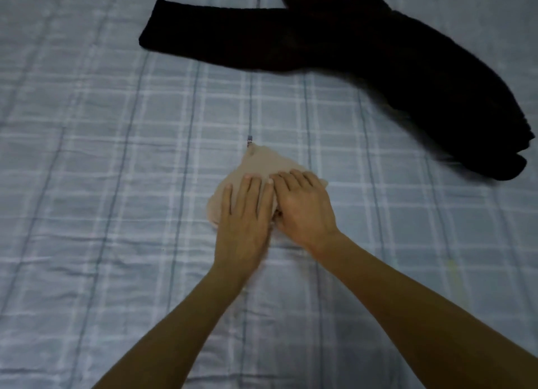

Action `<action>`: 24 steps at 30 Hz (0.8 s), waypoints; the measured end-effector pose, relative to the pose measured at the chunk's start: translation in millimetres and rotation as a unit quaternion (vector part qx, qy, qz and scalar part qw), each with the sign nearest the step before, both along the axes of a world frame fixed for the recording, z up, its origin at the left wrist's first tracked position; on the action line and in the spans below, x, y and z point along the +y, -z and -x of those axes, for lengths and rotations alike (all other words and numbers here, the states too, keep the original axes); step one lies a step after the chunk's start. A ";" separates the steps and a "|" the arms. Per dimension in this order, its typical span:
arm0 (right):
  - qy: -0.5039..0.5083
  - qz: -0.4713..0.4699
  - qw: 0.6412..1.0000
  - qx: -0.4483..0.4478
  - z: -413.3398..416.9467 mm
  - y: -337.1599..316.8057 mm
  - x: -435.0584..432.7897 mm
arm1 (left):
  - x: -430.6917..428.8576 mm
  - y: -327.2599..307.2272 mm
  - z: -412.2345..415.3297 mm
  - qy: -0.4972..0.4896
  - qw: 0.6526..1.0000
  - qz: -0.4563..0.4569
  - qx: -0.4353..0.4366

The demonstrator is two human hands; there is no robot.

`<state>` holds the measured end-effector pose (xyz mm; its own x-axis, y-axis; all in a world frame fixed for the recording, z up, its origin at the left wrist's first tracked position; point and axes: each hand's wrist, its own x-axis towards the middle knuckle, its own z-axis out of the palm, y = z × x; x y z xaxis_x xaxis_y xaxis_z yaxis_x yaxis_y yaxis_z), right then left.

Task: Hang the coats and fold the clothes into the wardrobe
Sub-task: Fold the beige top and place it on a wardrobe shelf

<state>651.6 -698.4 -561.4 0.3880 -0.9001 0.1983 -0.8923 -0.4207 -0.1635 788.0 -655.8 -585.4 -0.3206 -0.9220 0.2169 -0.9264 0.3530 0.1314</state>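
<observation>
1. Checked bedsheet (87,156): pale blue with white and darker lines. It covers the whole view and bears everything else.
2. Left hand (244,214): the forearm enters from 7 o'clock. The palm lies flat and the fingers are straight and slightly spread, pointing to 12 o'clock. It presses on the left half of the beige garment and grips nothing.
3. Beige garment (262,163): a small, flattened piece of cloth just below the centre of the view. Its uncovered tip points to 12 o'clock, and both hands cover its near part.
4. Right hand (302,205): the forearm enters from 5 o'clock. The palm lies flat with extended fingers angled toward 11 o'clock. It rests on the right half of the beige garment and touches the left hand; it grasps nothing.
5. Black garment (349,45): dark and fuzzy, spread from 12 to 3 o'clock. One long part reaches toward 11 o'clock. It lies well apart from the hands.
</observation>
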 end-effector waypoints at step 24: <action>-0.111 0.076 0.991 0.018 8.2 37.0 -6.3 | -25.6 12.7 -57.3 0.103 0.991 0.086 -0.004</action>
